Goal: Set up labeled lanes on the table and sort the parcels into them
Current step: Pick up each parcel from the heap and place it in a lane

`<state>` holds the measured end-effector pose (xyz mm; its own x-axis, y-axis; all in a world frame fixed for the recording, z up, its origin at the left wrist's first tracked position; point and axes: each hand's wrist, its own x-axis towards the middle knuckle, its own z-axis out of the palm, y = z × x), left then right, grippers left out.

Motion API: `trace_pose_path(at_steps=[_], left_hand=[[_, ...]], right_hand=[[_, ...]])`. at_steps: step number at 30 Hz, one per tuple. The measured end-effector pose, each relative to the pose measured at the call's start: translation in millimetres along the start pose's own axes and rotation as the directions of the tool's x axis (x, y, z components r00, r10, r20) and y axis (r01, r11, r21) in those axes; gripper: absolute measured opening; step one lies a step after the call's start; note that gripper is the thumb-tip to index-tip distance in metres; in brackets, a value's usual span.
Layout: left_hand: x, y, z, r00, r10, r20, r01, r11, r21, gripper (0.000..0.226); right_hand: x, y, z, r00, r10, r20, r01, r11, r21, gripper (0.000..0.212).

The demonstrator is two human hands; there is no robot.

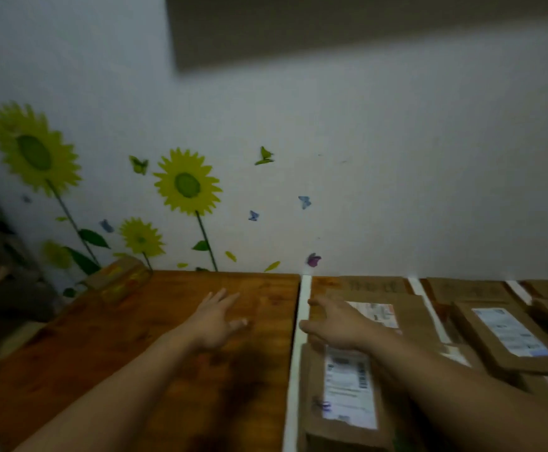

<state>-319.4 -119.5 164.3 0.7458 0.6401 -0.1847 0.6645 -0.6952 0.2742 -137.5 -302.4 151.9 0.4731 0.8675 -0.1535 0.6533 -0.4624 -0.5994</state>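
Left of the white tape strip (303,308), my open, empty left hand (215,321) is the nearer hand to the lone parcel (119,278), lengthwise along the wall; my open right hand (337,324) hovers over sorted parcels.

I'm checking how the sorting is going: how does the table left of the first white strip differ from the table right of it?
Left of the white strip the wooden table is mostly bare, with one small box at the back; the right side holds labelled parcels. The left hand is over wood, the right hand over parcels. Both hands are open.

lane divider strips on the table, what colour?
White, against the brown wooden table; the leftmost long divider strip shows clearest in the head view.
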Motion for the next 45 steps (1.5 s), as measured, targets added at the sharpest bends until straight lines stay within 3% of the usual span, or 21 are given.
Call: trace_pose_path(at_steps=[9, 16, 24, 31, 38, 41, 45], left_hand=[[-33, -223, -61, 0.977, -0.212, 0.017, 0.212, 0.964, -0.158, 0.073], [-14, -327, -91, 0.933, -0.355, 0.057, 0.342, 0.826, -0.448, 0.069], [72, -419, -127, 0.906, -0.420, 0.054, 0.403, 0.818, -0.410, 0.072], [143, -496, -145, 0.911, -0.397, 0.113, 0.395, 0.755, -0.524, 0.067], [222, -573, -140, 0.963, -0.244, 0.113, 0.269, 0.850, -0.453, 0.066], [258, -605, -129, 0.974, -0.205, 0.097, 0.227, 0.875, -0.427, 0.067], [302, -633, -109, 0.986, -0.127, 0.111, 0.167, 0.841, -0.515, 0.055]], right_hand=[[92, -155, 113, 0.997, -0.045, 0.055, 0.042, 0.998, 0.050, 0.074], [177, -233, 161, 0.991, -0.067, 0.113, 0.068, 0.998, 0.000, 0.074], [300, -290, 198, 0.982, -0.073, 0.174, 0.052, 0.991, 0.122, 0.067], [383, -326, 241, 0.984, 0.013, 0.179, -0.031, 0.995, 0.097, 0.070], [456, -370, 294, 0.977, 0.104, 0.184, -0.124, 0.987, 0.101, 0.073], [477, -388, 321, 0.974, 0.166, 0.151, -0.192, 0.965, 0.178, 0.066], [498, -410, 358, 0.953, 0.254, 0.167, -0.296, 0.898, 0.324, 0.058]])
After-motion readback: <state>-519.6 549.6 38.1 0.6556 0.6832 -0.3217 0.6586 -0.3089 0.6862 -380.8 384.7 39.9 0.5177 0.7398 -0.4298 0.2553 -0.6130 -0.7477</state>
